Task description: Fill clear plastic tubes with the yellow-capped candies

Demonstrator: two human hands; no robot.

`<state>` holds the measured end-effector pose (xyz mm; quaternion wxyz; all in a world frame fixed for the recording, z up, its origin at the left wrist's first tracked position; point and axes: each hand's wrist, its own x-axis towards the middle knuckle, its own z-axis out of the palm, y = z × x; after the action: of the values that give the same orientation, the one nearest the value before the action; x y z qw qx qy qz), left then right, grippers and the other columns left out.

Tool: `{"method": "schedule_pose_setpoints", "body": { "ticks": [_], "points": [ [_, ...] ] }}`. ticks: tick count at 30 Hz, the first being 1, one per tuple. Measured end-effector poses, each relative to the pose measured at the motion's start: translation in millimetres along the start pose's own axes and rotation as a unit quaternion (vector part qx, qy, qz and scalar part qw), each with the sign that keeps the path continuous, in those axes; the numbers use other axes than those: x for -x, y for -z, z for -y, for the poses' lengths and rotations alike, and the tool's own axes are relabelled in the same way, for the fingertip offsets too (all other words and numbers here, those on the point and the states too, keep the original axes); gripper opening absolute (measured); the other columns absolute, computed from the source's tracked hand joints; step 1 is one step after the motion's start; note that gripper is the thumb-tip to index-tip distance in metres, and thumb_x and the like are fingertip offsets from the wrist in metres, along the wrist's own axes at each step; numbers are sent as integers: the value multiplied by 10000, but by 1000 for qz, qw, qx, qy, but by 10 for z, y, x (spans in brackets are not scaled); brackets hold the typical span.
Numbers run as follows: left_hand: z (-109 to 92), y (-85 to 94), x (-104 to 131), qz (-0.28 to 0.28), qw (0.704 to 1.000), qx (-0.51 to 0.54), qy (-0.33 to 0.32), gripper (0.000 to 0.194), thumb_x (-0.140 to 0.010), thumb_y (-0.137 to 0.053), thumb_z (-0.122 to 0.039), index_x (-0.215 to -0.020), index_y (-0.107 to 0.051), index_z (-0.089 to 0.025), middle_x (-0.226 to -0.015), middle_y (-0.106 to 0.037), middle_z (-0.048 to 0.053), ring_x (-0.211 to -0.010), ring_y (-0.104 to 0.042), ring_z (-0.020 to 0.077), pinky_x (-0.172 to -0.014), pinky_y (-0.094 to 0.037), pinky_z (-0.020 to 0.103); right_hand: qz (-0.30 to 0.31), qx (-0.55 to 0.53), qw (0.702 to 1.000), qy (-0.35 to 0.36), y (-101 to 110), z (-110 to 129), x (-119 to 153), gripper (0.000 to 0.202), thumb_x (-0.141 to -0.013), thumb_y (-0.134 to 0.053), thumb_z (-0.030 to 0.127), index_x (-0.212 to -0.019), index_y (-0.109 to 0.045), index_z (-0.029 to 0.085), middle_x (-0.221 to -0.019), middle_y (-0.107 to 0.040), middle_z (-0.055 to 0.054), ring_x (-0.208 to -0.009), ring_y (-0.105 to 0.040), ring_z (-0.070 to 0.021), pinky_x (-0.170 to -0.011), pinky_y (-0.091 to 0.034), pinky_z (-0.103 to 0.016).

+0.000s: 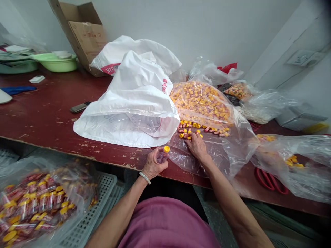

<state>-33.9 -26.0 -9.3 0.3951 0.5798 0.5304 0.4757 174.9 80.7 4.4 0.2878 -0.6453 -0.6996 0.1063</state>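
Near the table's front edge, my left hand (154,164) is wrapped round a clear plastic container (160,155); a yellow cap (167,149) shows at its top. My right hand (197,146) reaches to the small yellow-capped pieces (190,129) at the mouth of a clear bag, its fingertips among them; whether they grip one is hidden. Behind lies the large clear bag (204,100) full of such pieces. To the left of it, a white woven sack (129,100) lies open towards me with clear plastic containers (147,122) inside.
Red-handled scissors (270,181) and another clear bag (307,165) lie on the right. At lower left, a bag of yellow-capped containers (38,203) rests on a grey crate (94,203). A phone (79,107), green basin (58,63) and cardboard box (88,38) stand at the left.
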Motion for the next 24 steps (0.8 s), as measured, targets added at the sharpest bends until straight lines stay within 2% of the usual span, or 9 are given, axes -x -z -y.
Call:
{"method": "schedule_pose_setpoints", "body": {
  "ticks": [4,6,9,11,13,16,18,20,24],
  "points": [
    [23,1,-14,5,1000,7,1,415,-591,-612,-103,-991,-507,-139,-833,-693,49,-745,-655,164,-702,-513,277,16,-27,999,-15,74,65,-25,241,-806,-535,268,-996,-603,136,-846,-620,-96,-795,-579,-216,-760,-452,-373],
    [36,1,-20,10,1000,-7,-7,421,-597,-616,-104,-1001,-507,-147,-830,-693,40,-740,-654,162,-705,-509,277,27,-124,992,0,144,252,79,282,-849,-497,338,-1043,-583,152,-825,-631,-60,-729,-582,-168,-704,-471,-320],
    [36,4,-23,17,999,-40,-27,403,-604,-614,-98,-991,-517,-156,-809,-681,21,-711,-639,153,-696,-496,269,56,-353,933,46,160,622,332,289,-849,-522,414,-1030,-571,194,-851,-636,-24,-707,-581,-128,-670,-483,-271],
    [24,6,-23,18,997,-55,-49,360,-613,-605,-98,-960,-528,-157,-807,-662,15,-704,-618,145,-680,-483,258,81,-414,904,66,101,826,511,255,-834,-561,406,-994,-576,208,-853,-639,-18,-719,-590,-130,-681,-490,-275],
    [12,6,-22,15,995,-70,-74,312,-624,-592,-101,-926,-541,-158,-813,-641,13,-695,-589,137,-660,-468,247,98,-394,910,84,30,938,657,221,-835,-571,380,-985,-588,218,-868,-648,-22,-763,-603,-146,-724,-495,-299],
    [-1,7,-21,8,993,-78,-92,329,-638,-589,-116,-962,-551,-163,-864,-630,19,-726,-576,141,-678,-460,247,86,-325,931,141,0,952,762,161,-829,-588,347,-934,-622,229,-987,-647,-44,-928,-594,-185,-872,-459,-369],
    [-6,11,-18,9,994,-75,-84,352,-639,-590,-124,-987,-551,-165,-865,-631,19,-733,-578,147,-691,-460,253,68,-309,933,171,48,927,741,136,-837,-579,341,-894,-634,231,-1137,-598,-59,-1068,-545,-210,-951,-409,-402],
    [-6,16,-15,19,994,-76,-72,319,-638,-573,-117,-953,-557,-163,-810,-629,12,-696,-573,146,-672,-455,253,45,-320,932,167,112,929,647,155,-872,-525,339,-907,-629,230,-1216,-550,-62,-1141,-503,-214,-963,-397,-396],
    [7,14,-15,25,991,-100,-81,333,-611,-545,-98,-938,-558,-164,-782,-627,11,-676,-560,150,-666,-439,260,0,-294,940,175,96,1061,353,212,-918,-439,346,-991,-597,225,-1034,-608,-55,-983,-565,-177,-874,-437,-336]
  ]
}}
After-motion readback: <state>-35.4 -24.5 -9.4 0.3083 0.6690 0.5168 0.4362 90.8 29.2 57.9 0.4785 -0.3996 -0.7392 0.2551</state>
